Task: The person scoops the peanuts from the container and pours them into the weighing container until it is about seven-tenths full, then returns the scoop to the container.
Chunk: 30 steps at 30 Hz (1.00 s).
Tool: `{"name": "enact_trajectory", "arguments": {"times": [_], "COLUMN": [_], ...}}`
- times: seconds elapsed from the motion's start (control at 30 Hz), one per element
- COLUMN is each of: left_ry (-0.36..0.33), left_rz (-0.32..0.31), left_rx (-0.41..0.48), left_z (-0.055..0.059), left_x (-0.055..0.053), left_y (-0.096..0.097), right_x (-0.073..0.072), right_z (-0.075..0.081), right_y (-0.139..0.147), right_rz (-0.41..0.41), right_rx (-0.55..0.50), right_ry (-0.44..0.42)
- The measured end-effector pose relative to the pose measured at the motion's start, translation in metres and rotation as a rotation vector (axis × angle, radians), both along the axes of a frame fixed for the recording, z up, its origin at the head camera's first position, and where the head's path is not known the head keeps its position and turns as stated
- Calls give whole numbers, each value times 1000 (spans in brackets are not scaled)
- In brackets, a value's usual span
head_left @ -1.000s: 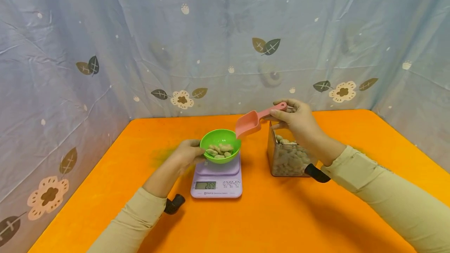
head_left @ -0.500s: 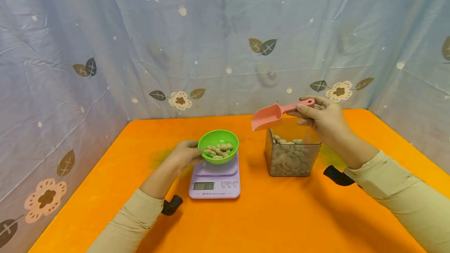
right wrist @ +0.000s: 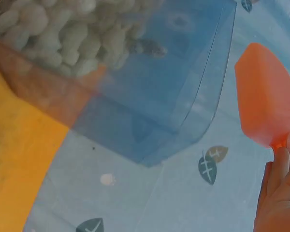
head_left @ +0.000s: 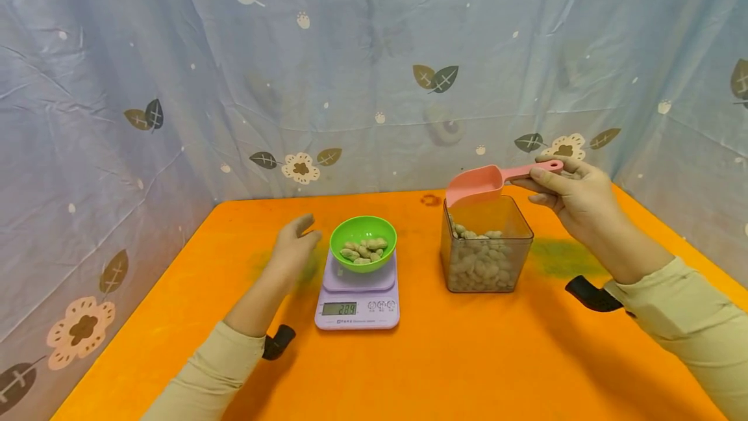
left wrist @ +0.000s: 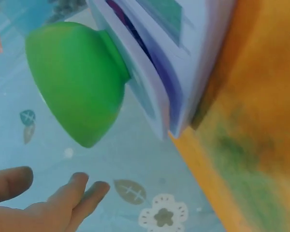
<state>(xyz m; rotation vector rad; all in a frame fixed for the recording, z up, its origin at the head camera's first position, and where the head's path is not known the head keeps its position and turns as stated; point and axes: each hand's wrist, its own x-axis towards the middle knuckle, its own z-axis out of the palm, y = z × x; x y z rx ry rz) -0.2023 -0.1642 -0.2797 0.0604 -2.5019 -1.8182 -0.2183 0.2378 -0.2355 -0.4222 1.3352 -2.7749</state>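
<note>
One pink scoop (head_left: 476,186) is held in the air above the rim of the one clear brownish container (head_left: 520,258), blade toward the left; the right wrist view shows a gap between the two. The right hand (head_left: 578,197) pinches the scoop's handle between thumb and fingers. Inside the container lie many peanuts (head_left: 482,268), too heaped to count. To its left, well apart, one green bowl (head_left: 363,225) sits upright on the platform of one lilac scale (head_left: 363,299), holding a small pile of nuts (head_left: 363,252) whose overlap hides the exact number. The scale has one display (head_left: 340,308), its digits reading 289, any decimal point too small to tell, and three buttons (head_left: 382,305). The left hand (head_left: 292,242) is near the bowl's left side, fingers extended, touching neither bowl nor scale. Two rolled pale sleeves (head_left: 210,359) reach over one orange tabletop (head_left: 374,375); behind hangs a blue patterned curtain (head_left: 362,51)
</note>
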Motion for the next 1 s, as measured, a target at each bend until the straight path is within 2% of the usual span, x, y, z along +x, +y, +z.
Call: {"name": "enact_trajectory", "arguments": {"times": [0.27, 0.47, 0.77, 0.9, 1.0], "left_ry": [46, 73, 26, 13, 5], "left_rz": [5, -55, -112, -140, -163], "left_rx": [53, 104, 192, 207, 207], "left_z": [10, 14, 19, 18, 17], "left_x": [6, 7, 8, 8, 8], "left_y": [10, 23, 50, 64, 75], "right_x": [2, 4, 2, 1, 0], "right_z": [2, 4, 1, -1, -4], "right_y": [19, 31, 41, 44, 45], "right_rz": [-4, -43, -87, -63, -39], "right_rx": [-48, -46, 15, 3, 31], "right_ry": [-9, -30, -52, -64, -50]}}
